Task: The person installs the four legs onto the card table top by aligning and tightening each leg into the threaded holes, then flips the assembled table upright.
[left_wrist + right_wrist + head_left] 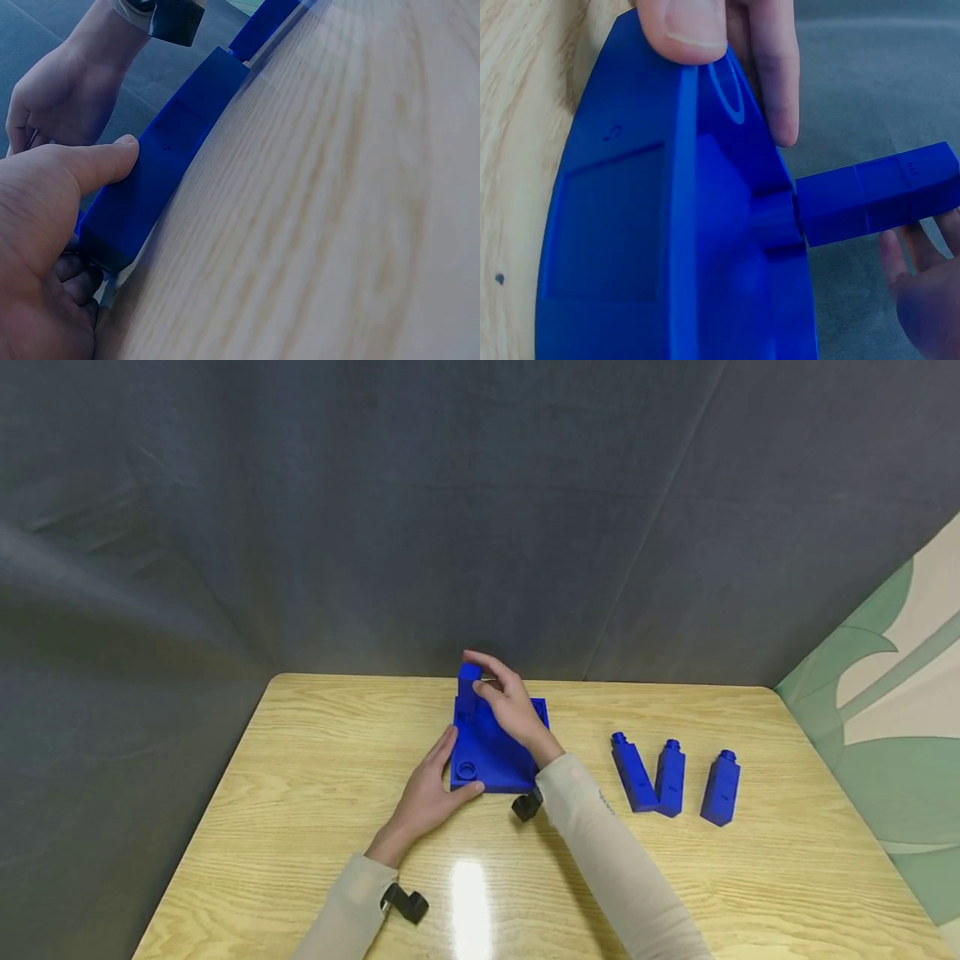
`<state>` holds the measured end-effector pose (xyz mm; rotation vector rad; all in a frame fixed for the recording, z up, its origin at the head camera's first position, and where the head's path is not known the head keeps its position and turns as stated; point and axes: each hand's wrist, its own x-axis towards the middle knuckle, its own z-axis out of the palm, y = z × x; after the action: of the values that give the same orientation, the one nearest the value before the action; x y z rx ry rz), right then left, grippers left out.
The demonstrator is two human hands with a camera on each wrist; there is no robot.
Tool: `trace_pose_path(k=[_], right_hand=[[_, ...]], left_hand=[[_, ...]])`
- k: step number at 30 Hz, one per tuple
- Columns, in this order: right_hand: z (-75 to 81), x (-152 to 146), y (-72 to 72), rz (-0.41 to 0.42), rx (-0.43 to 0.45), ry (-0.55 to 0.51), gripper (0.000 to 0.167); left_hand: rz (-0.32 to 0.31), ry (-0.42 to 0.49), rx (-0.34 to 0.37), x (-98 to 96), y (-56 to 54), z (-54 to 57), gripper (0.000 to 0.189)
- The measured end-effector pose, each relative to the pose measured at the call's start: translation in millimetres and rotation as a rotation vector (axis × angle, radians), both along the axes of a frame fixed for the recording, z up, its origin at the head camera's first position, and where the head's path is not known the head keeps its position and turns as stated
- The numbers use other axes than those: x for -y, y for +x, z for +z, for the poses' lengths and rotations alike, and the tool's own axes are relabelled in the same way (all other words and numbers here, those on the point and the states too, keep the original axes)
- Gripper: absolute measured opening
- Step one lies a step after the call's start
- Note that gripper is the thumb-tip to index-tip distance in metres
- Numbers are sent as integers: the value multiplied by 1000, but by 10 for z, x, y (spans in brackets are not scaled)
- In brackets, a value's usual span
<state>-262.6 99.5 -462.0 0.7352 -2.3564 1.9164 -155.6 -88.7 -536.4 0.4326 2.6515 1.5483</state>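
Note:
A blue square tabletop [495, 752] with raised edges and round corner sockets lies on the wooden table. My left hand [427, 797] grips its near left corner, with the thumb on the front edge and the fingers along the left side. At the far left corner a blue table leg [467, 693] stands upright. My right hand [513, 702] holds this leg near its top, thumb on the near side and a finger reaching behind. In the right wrist view the leg's lower end [810, 214] meets the corner socket. The near left socket [466, 770] is bare.
To the right lie three more blue legs with threaded ends: one slanted [634, 774], one with its foot close beside it [671, 779], and another farther right [721, 789]. A dark curtain [480, 527] hangs behind the table [322, 760].

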Motion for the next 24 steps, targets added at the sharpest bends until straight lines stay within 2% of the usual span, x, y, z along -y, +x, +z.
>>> trace_pose_path(k=[10, 16, 24], right_hand=[[-12, -16, -1, -23, 15, 1, 45], [-20, -10, -12, -45, -24, 16, 43], [-52, 23, -7, -168, -93, 72, 42]], left_hand=[[1, -7, -5, -12, -1, -15, 104], [6, -9, -4, -1, 3, 1, 104], [-1, -12, -3, -1, -1, -1, 105]])
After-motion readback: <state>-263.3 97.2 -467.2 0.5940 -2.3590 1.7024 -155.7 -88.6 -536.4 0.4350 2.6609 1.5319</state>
